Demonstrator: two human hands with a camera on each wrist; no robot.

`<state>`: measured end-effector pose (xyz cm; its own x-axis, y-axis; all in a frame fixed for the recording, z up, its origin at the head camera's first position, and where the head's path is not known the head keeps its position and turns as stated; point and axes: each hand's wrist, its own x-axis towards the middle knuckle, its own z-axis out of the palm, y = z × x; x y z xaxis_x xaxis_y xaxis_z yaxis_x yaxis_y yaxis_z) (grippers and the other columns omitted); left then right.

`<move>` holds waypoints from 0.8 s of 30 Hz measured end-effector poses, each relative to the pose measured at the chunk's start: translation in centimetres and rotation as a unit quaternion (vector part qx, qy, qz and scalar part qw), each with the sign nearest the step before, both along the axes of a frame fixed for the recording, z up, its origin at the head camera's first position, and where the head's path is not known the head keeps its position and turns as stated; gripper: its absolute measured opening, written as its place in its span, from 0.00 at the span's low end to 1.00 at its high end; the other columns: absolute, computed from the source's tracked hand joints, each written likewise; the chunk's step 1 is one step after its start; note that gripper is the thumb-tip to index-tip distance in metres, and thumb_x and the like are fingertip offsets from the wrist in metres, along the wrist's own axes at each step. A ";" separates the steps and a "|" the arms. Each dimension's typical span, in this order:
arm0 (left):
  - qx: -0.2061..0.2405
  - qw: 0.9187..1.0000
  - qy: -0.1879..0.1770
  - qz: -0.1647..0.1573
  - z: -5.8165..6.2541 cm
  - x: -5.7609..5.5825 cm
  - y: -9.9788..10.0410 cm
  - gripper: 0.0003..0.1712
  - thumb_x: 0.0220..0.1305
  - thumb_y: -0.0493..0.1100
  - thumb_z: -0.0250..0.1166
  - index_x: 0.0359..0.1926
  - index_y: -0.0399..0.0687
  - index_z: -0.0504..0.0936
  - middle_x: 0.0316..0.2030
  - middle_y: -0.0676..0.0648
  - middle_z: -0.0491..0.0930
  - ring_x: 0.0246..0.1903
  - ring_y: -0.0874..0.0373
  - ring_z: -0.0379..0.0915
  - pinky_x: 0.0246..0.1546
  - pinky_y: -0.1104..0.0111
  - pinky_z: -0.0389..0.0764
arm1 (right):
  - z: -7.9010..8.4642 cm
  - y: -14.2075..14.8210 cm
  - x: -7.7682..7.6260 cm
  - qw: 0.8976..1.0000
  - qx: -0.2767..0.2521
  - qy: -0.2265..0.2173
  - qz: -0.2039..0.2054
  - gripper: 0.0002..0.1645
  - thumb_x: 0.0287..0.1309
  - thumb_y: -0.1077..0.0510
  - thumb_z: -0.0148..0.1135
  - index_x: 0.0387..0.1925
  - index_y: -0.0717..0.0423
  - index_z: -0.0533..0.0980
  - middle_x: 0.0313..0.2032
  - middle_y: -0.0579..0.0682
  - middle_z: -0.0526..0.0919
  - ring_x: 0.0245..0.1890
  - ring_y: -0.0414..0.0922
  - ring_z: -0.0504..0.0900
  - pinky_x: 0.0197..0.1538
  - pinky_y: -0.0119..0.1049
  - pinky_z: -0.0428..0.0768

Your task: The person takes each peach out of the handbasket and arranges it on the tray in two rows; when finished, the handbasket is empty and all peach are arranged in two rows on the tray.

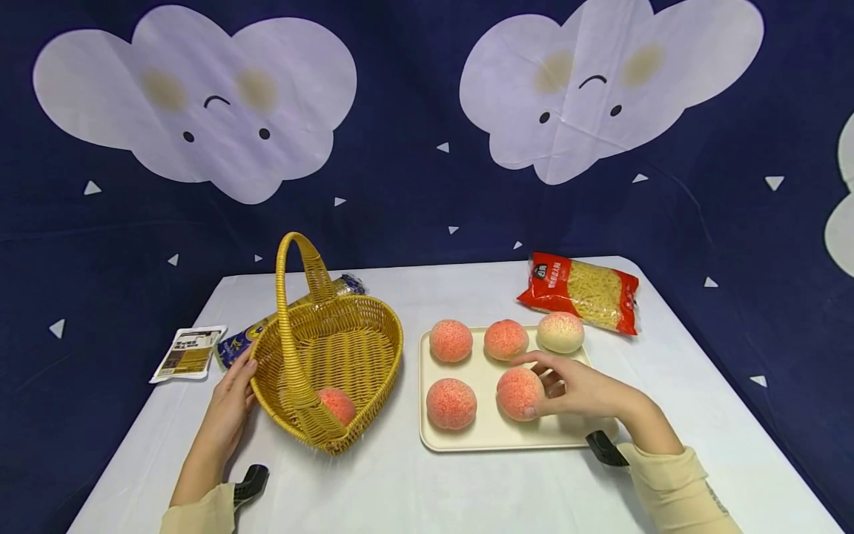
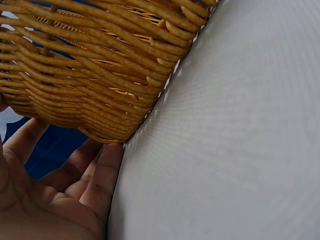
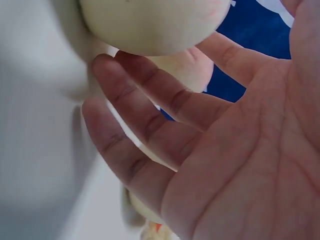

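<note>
Open lane between basket [image 1: 353,348] and tray [image 1: 485,437] — handle [image 1: 281,297] arches over basket

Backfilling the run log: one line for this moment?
left hand: touches basket | right hand: holds peach at tray | basket: one peach

Golden heart-shaped wicker basket [image 1: 347,356] is sitting toward the left edge of the white table [image 1: 360,497], left hand [image 1: 230,404] gripping its side; pink peach [image 1: 337,405] lying inside. Right hand [image 1: 577,387] is grasping a round red-speckled peach [image 1: 517,394] near the front edge of a cream rectangular tray [image 1: 480,439]; four more peaches [image 1: 451,341] are sitting there.

Red pasta bag [image 1: 580,293] — white packet [image 1: 190,351], blue package [image 1: 235,344] — cloud-print backdrop [image 1: 403,133].
</note>
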<state>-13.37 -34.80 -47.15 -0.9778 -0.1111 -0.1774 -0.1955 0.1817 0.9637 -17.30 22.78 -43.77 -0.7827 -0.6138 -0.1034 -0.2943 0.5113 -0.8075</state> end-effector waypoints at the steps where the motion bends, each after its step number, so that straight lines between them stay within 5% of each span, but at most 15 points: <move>1: 0.001 1.000 -0.001 0.000 0.0 0.0 0.0 0.41 0.86 0.65 0.41 0.89 0.61 0.40 0.88 0.44 0.39 0.85 0.45 0.45 0.67 0.85 0.68 | 0.2 0.0 0.0 1.000 0.002 0.000 0.000 0.43 0.61 0.50 0.80 0.73 0.54 0.71 0.57 0.59 0.82 0.52 0.49 0.84 0.54 0.36 0.86; 10: 0.000 1.000 0.015 0.002 -0.1 0.0 0.0 0.41 0.86 0.65 0.42 0.89 0.59 0.41 0.88 0.41 0.41 0.80 0.62 0.56 0.59 0.90 0.70 | 3.9 0.0 -0.9 0.999 0.022 0.034 0.005 0.40 0.65 0.49 0.77 0.72 0.59 0.72 0.57 0.61 0.85 0.55 0.54 0.88 0.59 0.49 0.88; 16: 0.012 0.999 0.033 -0.001 -0.4 0.3 -0.1 0.42 0.87 0.63 0.43 0.89 0.54 0.42 0.87 0.38 0.42 0.76 0.69 0.59 0.59 0.90 0.70 | 7.0 -1.9 -2.3 0.997 0.025 0.072 0.023 0.37 0.65 0.49 0.77 0.70 0.55 0.75 0.56 0.59 0.86 0.57 0.56 0.88 0.61 0.53 0.87; 19: 0.006 0.999 0.031 0.000 -0.4 0.3 0.0 0.42 0.87 0.64 0.43 0.89 0.55 0.42 0.87 0.38 0.42 0.78 0.65 0.58 0.58 0.90 0.70 | 8.4 -3.8 -2.9 0.996 0.030 0.077 0.038 0.36 0.65 0.47 0.77 0.70 0.47 0.76 0.56 0.56 0.87 0.57 0.52 0.87 0.63 0.52 0.86; 24: 0.001 1.000 0.015 -0.001 -0.3 0.2 0.1 0.43 0.86 0.66 0.42 0.89 0.59 0.41 0.88 0.40 0.40 0.85 0.44 0.46 0.63 0.88 0.69 | 10.0 -6.9 -3.8 0.996 0.022 0.064 0.062 0.41 0.64 0.46 0.77 0.75 0.39 0.71 0.57 0.54 0.86 0.58 0.52 0.87 0.65 0.52 0.84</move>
<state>-13.15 -34.75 -47.43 -0.9830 -0.1094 -0.1475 -0.1655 0.1800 0.9696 -21.14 15.87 -33.80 -0.7096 -0.7036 -0.0370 -0.4559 0.4985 -0.7374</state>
